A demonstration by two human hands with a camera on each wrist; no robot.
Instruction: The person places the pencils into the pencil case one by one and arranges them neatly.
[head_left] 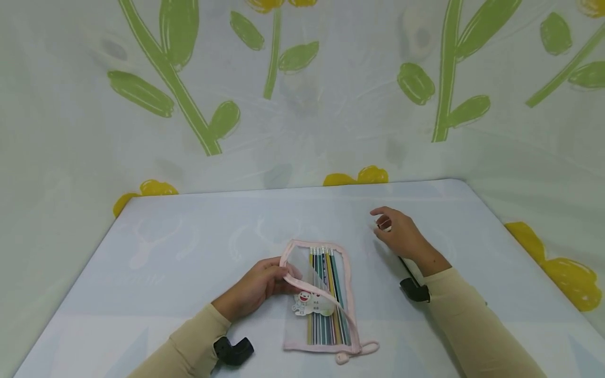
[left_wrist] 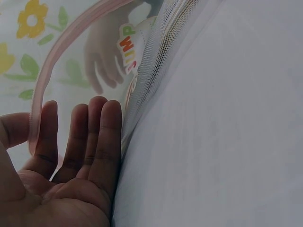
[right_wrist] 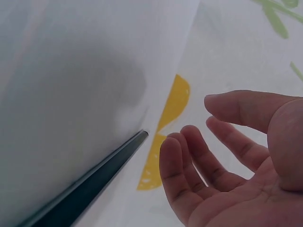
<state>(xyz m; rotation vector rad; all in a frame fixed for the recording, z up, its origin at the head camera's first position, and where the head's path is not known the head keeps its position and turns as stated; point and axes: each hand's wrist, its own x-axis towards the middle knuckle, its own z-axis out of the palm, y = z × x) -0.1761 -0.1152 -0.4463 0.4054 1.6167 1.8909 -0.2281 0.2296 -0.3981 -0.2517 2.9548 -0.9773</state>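
A see-through mesh pencil case (head_left: 295, 336) with pink edging lies on the table. My left hand (head_left: 262, 283) pinches its pink rim between thumb and forefinger and holds the opening up; the other fingers are extended along the mesh. Several striped pencils (head_left: 326, 331) lie side by side inside, partly behind a white tag (head_left: 307, 304) with a cartoon figure. My right hand (head_left: 399, 233), fingers loosely bent and apart, hovers above the table to the right. Beneath it is a dark, thin pencil-like rod (right_wrist: 94, 189), which the fingers do not touch in the right wrist view.
A pale table (head_left: 189, 252) extends around the case, its far edge against a hanging cloth (head_left: 331, 126) printed with green leaves and yellow flowers. A pink loop pull (head_left: 368, 347) hangs at the case's lower right corner. Black wrist mounts (head_left: 233, 352) sit at both sleeves.
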